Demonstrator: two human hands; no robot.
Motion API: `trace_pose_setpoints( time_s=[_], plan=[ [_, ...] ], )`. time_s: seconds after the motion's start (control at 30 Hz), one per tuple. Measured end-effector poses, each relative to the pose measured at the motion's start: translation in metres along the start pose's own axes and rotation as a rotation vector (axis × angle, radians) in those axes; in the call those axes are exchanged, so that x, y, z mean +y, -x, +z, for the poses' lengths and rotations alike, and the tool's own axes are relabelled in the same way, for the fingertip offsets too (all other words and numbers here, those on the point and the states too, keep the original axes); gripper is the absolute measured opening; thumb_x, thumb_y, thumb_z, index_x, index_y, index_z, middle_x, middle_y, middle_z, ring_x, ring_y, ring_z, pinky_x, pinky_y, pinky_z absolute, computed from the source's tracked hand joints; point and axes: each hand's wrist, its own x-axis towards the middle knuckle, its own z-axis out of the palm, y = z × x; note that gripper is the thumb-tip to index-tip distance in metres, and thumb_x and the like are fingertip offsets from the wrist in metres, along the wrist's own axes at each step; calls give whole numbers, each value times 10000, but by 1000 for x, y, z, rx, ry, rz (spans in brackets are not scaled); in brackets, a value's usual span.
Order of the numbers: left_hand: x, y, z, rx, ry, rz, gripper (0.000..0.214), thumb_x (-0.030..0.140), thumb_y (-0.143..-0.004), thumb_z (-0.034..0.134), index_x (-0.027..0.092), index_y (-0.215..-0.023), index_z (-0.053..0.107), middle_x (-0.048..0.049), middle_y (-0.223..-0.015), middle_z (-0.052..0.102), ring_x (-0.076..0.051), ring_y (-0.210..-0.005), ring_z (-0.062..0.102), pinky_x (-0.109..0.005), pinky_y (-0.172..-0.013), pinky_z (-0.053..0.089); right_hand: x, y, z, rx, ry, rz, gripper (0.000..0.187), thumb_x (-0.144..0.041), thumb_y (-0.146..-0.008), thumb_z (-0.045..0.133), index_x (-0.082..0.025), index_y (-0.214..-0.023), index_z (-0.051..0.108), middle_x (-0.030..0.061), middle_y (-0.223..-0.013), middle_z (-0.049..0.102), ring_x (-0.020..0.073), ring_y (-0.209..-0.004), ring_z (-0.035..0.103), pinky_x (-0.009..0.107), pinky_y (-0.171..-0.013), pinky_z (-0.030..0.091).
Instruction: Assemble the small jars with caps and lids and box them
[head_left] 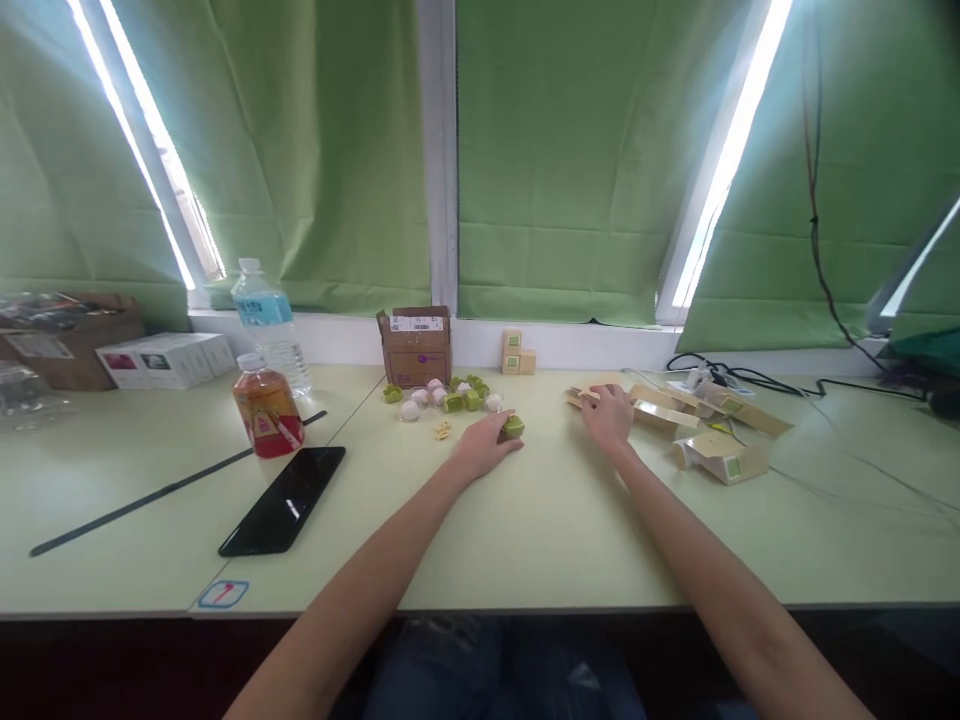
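My left hand (486, 444) reaches across the pale green table (525, 520) and its fingers close round a small green round item (514, 427). More green and white small items (450, 396) lie in a loose heap just beyond it, in front of a small open cardboard box (417, 346). My right hand (609, 414) rests palm down on a flat unfolded tan carton (592, 394), fingers pressed onto it. Further flat cartons (720, 455) lie to its right.
A black phone (285, 500) lies at the left, with a red-labelled bottle (266, 408) and a water bottle (268, 325) behind it. Three small stacked tan boxes (516, 352) stand by the window sill. Cables (750, 380) run at the far right. White boxes (165, 360) sit far left.
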Motion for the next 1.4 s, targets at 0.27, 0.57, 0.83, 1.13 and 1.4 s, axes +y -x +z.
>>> trace_pose_setpoints(
  time_s=[0.27,0.57,0.83,1.13,1.4],
  plan=[
    [9,20,-3,-28,19,49,596,472,-958,548,198,-1482,476,-125,-1249,667,-304,-1106,640,-419,-972,496,29,1,8,-91,269,10,492,-212,-895,505,-56,-1357,573,281,-1418,457,383,-1358,436,459,-1100,378],
    [13,18,-8,-41,4,9,564,484,-955,529,215,-1450,502,-118,-1267,667,-296,-1091,644,-410,-972,500,41,-13,0,-183,253,152,282,-236,-810,585,-160,-1077,638,164,-1153,627,302,-1041,615,371,-858,479],
    [11,20,-7,-41,-7,-22,600,485,-965,522,213,-1495,452,-130,-1393,613,-306,-1210,612,-432,-1038,476,35,-8,-16,-36,146,119,267,-252,-923,432,-140,-837,658,185,-951,684,318,-973,645,381,-821,459],
    [37,18,-19,400,389,-55,606,599,-949,550,166,-1373,540,-147,-1221,664,-237,-965,650,-372,-806,559,-53,36,-12,29,-493,-176,511,-626,-947,510,-161,-1054,694,120,-946,733,243,-759,695,350,-679,559],
    [56,19,-46,321,1107,-60,707,615,-826,731,161,-1338,552,-152,-1187,718,-275,-1030,710,-359,-835,580,-125,105,-7,-270,-645,-538,236,-402,-1006,511,-265,-1170,610,114,-1202,654,259,-1034,680,409,-845,627]
  ],
)
